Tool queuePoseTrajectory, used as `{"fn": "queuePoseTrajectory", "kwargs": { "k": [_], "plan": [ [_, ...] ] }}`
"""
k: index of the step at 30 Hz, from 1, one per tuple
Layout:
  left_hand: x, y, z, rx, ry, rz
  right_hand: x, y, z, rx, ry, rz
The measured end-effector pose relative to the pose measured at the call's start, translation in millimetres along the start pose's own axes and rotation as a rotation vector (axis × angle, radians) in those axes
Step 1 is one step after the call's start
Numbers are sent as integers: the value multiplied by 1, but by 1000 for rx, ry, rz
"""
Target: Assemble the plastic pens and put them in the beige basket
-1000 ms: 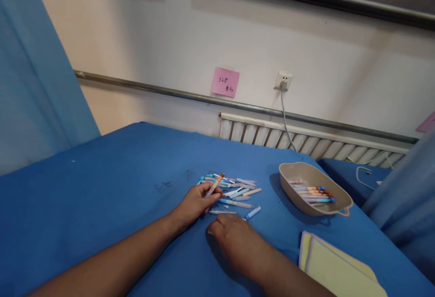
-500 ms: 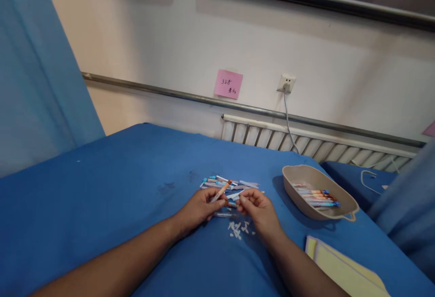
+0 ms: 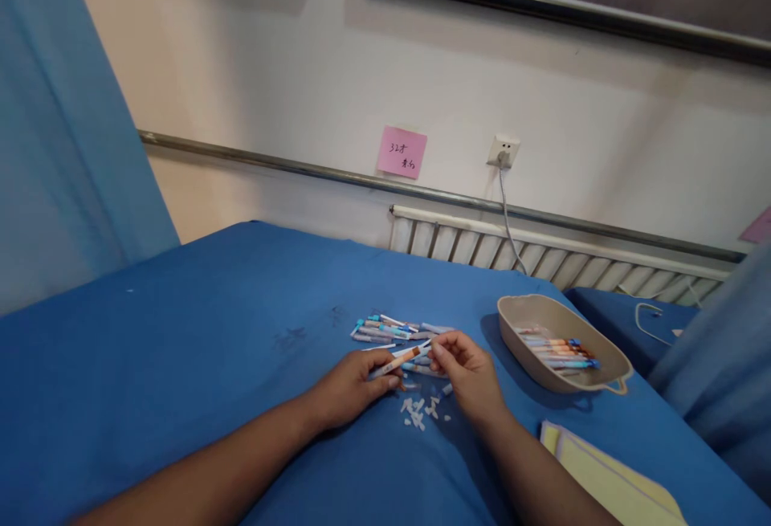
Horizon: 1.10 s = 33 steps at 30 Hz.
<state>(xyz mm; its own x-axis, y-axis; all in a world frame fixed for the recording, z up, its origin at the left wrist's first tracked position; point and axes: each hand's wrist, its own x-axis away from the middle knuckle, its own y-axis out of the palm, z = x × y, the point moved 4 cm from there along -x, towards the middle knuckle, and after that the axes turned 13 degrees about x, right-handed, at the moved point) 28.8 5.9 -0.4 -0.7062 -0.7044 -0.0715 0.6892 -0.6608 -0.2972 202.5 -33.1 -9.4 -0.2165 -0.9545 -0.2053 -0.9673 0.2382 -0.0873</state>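
In my left hand [image 3: 355, 385] is a pen [image 3: 400, 360] with an orange barrel and a darker brown-orange end, pointing up to the right. My right hand [image 3: 463, 365] pinches thumb and fingers together at that end of the pen. A thin whitish piece shows by its fingertips, too small to name. Behind and under the hands lies a loose pile of pens [image 3: 385, 332] with blue, white and grey barrels. Small white scraps [image 3: 415, 412] are scattered on the blue cloth [image 3: 289, 446] just in front of the hands.
To the right stands a beige plastic basin [image 3: 511, 311] with several orange and blue pens [image 3: 566, 349] inside. A folded yellow cloth [image 3: 614, 478] lies at the front right. A radiator [image 3: 470, 241] and a wall socket [image 3: 503, 150] with a plugged-in cord are at the back.
The orange pen has tipped from steep to nearly flat, its brown-orange end now at my right fingertips. My right hand has moved slightly right and closed in on that end.
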Motion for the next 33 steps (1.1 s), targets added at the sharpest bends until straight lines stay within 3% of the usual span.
{"fn": "queuePoseTrajectory", "kwargs": {
  "k": [11, 19, 27, 33],
  "plan": [
    [3, 1, 2, -31, 36, 1, 3, 6, 0, 107, -40, -66],
    [2, -1, -2, 9, -8, 24, -1, 1, -1, 67, -15, -8],
    [0, 0, -4, 120, -31, -4, 6, 20, 8, -7, 33, -180],
    [-1, 1, -6, 228, -78, 49, 10, 26, 23, 194, -3, -303]
  ]
}}
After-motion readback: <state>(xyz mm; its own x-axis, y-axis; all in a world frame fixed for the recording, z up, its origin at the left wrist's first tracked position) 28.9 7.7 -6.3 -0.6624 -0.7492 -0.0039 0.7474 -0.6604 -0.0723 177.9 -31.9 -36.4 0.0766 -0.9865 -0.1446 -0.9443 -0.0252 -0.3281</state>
